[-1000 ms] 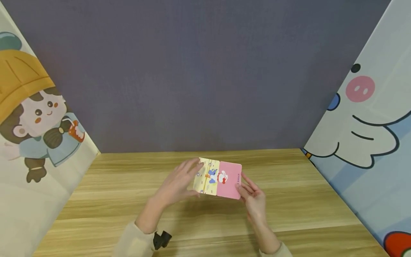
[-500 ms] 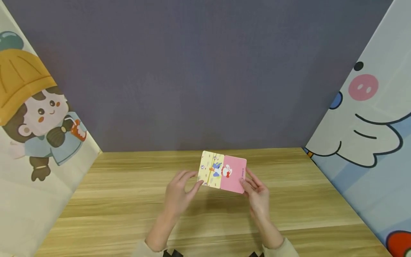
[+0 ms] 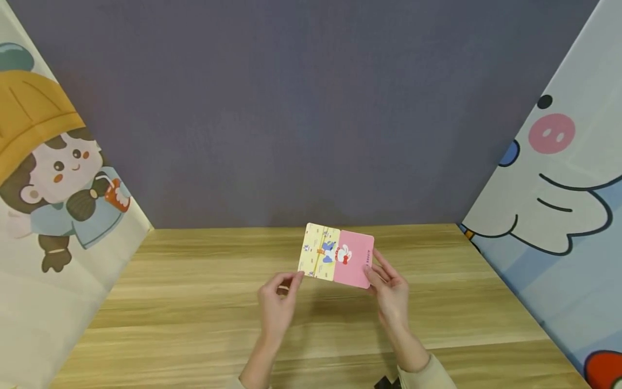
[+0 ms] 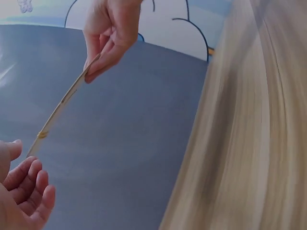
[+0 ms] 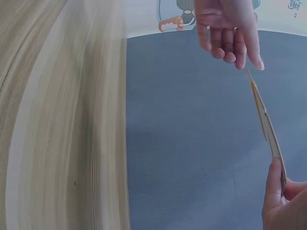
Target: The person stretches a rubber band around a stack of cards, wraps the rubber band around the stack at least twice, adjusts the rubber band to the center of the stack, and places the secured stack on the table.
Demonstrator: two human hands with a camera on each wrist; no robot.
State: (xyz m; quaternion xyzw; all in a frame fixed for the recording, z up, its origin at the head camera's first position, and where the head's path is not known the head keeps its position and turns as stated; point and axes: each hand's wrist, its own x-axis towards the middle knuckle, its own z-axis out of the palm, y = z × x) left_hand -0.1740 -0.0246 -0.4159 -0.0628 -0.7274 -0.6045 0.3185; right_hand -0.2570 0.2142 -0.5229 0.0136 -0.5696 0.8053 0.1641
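Observation:
A small flat booklet [image 3: 335,255], half pale yellow and half pink, has a blue cartoon animal and a white rabbit printed on it. Around its yellow half runs a thin yellowish band [image 4: 43,134], resembling a rubber band. My right hand [image 3: 392,297] grips the pink end, thumb on top and fingers behind, holding the booklet tilted above the table. My left hand [image 3: 278,302] is at the lower corner of the yellow end. Both wrist views show its thumb and fingertips apart, with the booklet's edge between or just touching them.
Below the hands lies a wood-grain table [image 3: 194,324]. A dark grey panel [image 3: 291,119] rises behind it. Cartoon-printed panels stand on the left [image 3: 29,302] and right [image 3: 573,216]. Black straps or mounts [image 3: 387,383] show near the right sleeve.
My left hand has drawn back from over the yellow end to its lower corner, thumb and fingers closer together. The booklet has shifted slightly right and away, still in the right hand.

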